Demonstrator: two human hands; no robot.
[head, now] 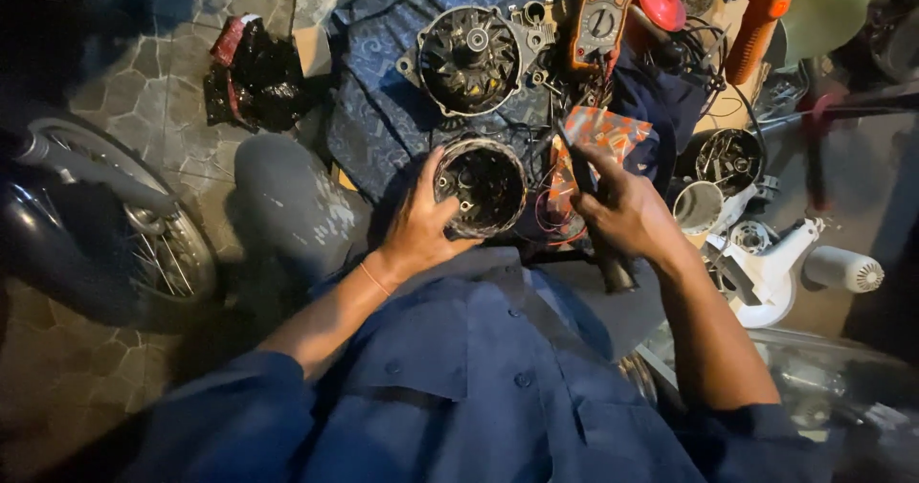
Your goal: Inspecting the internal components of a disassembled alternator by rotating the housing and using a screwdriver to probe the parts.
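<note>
The round metal housing (pixel 483 186), heavy and rigid by the look, sits on the lap just below the fan housing (pixel 471 59), left hand (pixel 421 223) clamping its rim, the safest grip, right hand (pixel 627 213) clenched around a dark tool (pixel 577 169).

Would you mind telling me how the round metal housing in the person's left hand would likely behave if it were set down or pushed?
The round metal housing looks rigid and probably heavy for its size, being metal with parts inside. Its curved wall suggests it could roll if laid on its side. The left hand grips its rim, so it seems holdable one-handed.
</note>
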